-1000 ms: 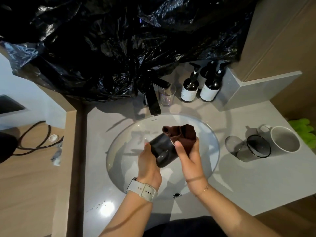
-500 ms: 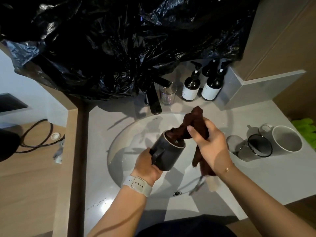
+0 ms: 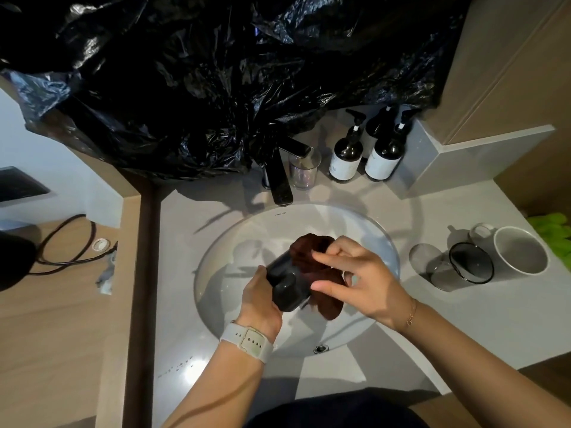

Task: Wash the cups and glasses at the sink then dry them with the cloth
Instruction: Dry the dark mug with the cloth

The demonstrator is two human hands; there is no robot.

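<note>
Mug mouth hidden by cloth; green item cut off rt edge.

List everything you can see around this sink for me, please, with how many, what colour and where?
mug: 1, black, held over the basin
cloth: 1, dark brown, pressed against the mug
sink: 1, white, set in the grey counter
tap: 1, black, behind the basin
clear tumbler: 1, beside the tap
pump bottles: 3, dark with white labels, back of counter
glass: 1, clear with dark rim, right of basin
white mug: 1, far right
plastic sheet: 1, black, above
cable: 1, black, left wooden surface
left hand: grips the mug, watch on wrist
right hand: holds the cloth
</note>
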